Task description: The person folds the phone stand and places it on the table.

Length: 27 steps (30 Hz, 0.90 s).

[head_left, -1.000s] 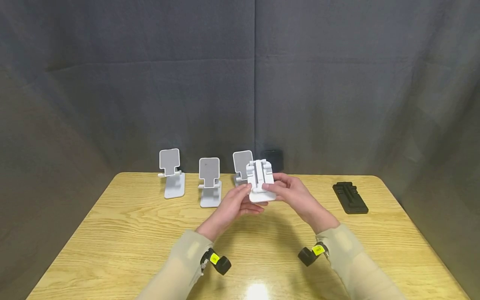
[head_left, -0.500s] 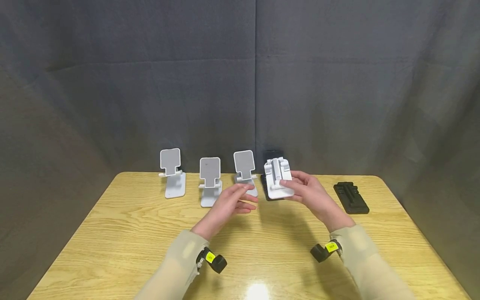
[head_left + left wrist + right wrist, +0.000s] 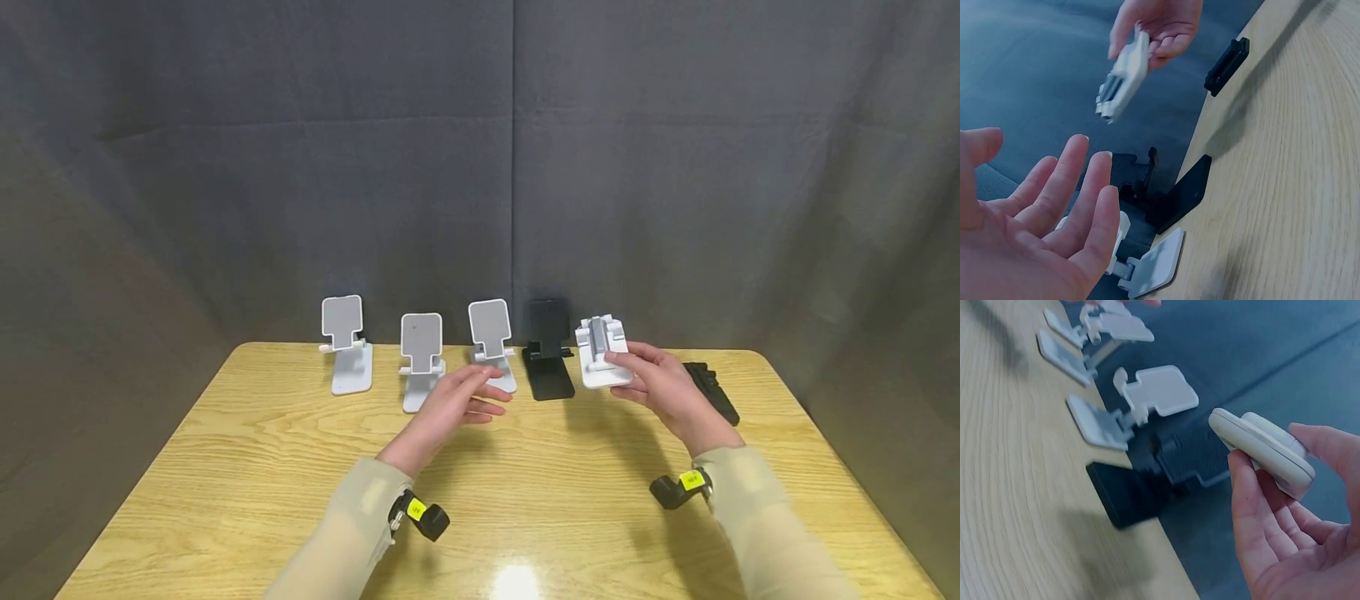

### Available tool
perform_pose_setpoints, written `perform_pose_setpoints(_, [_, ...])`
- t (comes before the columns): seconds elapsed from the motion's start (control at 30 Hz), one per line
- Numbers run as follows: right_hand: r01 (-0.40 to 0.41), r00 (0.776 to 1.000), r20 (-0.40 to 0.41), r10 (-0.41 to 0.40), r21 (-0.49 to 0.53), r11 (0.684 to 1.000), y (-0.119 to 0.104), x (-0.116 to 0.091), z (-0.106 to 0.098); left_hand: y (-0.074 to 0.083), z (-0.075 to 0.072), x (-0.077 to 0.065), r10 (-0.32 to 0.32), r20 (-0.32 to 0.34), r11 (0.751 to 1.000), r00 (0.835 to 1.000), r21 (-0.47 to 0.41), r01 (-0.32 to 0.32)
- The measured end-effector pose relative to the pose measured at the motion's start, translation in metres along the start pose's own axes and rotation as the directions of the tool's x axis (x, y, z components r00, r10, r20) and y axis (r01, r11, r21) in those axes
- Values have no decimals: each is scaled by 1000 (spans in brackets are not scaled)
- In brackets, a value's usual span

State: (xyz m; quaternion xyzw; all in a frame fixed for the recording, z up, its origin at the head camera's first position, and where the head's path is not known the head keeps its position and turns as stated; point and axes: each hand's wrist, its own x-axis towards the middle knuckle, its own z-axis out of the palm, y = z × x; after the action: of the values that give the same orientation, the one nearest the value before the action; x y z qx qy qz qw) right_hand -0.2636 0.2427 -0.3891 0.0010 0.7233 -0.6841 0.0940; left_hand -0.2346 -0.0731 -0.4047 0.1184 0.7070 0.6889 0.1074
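My right hand pinches a folded white phone stand between thumb and fingers, raised above the table toward its back right. In the right wrist view the held stand shows edge-on, thumb on one face and fingers under the other. My left hand holds nothing; its fingers are spread and relaxed, and in the head view they overlap the base of an unfolded white phone stand. The left wrist view shows that palm turned up. Right of that white stand is an unfolded black phone stand.
Two more unfolded white phone stands, one at far left and one beside it, stand along the table's back. A folded black phone stand lies at the right, partly behind my right hand. A dark curtain hangs behind the wooden table.
Both hands held the white stand a second ago. The left hand let go and drew slightly left, while the right hand carried the stand rightward, uncovering the unfolded black stand.
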Motion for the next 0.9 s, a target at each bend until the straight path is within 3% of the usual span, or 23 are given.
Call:
perform_pose_setpoints(0.2, [-47, 998, -35, 47, 7, 999, 9, 3, -23, 1, -3, 3, 17, -41, 1000, 999, 20, -16])
perform_pose_setpoints(0.47, [-87, 995, -43, 87, 12, 996, 24, 11, -44, -3, -4, 12, 92, -192, 992, 977, 104, -73])
perform_pose_setpoints(0.67, [-121, 991, -57, 120, -11, 993, 35, 16, -52, 3, -3, 36, 103, -244, 989, 964, 127, -74])
perform_pose_setpoints(0.9, [-189, 980, -97, 176, -151, 970, 44, 15, -58, 20, 2, 70, 73, -255, 993, 964, 111, -46])
